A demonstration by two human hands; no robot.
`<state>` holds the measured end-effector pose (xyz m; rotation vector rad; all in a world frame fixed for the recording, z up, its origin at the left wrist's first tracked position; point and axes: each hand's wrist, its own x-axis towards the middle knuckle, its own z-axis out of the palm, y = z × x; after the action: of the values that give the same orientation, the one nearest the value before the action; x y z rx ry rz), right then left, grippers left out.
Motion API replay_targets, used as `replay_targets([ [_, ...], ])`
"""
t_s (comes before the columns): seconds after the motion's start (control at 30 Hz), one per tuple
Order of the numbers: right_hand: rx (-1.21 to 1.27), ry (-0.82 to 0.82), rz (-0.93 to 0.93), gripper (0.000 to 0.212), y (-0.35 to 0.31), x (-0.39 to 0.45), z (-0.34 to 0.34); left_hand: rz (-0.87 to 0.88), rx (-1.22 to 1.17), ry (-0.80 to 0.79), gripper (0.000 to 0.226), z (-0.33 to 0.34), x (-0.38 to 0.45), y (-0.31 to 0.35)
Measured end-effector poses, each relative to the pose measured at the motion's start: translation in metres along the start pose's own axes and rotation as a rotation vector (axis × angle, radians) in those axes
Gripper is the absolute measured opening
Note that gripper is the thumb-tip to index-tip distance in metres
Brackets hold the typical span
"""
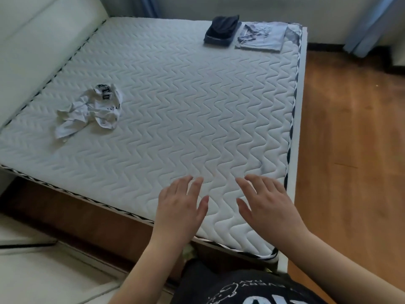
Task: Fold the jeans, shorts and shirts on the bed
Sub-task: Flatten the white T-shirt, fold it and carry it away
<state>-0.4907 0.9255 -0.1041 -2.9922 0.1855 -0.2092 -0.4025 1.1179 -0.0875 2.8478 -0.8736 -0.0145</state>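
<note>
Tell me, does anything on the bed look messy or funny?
Yes. The white shirt with dark letters lies crumpled in a heap near the headboard side, not folded. The dark folded garment and light blue folded garment sit neatly side by side at the far corner. Both hands are open and hold nothing.

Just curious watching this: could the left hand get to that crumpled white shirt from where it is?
Probably yes. The left hand is open and holds nothing, and only bare mattress lies between it and the white shirt. The shirt lies far off to the left, so a long stretch or lean looks needed.
</note>
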Motion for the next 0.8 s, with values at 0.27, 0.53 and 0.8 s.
replay_targets([
  [0.27,-0.035,-0.021,0.161,0.046,-0.091,0.063,0.027,0.255,0.096,-0.015,0.052,-0.002,0.050,-0.111],
  [0.53,0.039,-0.041,0.263,0.049,-0.162,0.100,0.026,0.374,0.088,-0.130,0.053,-0.024,0.076,-0.195],
  [0.8,0.016,-0.060,0.168,0.047,-0.199,0.137,0.037,0.221,0.057,-0.126,0.057,-0.037,0.067,-0.246],
])
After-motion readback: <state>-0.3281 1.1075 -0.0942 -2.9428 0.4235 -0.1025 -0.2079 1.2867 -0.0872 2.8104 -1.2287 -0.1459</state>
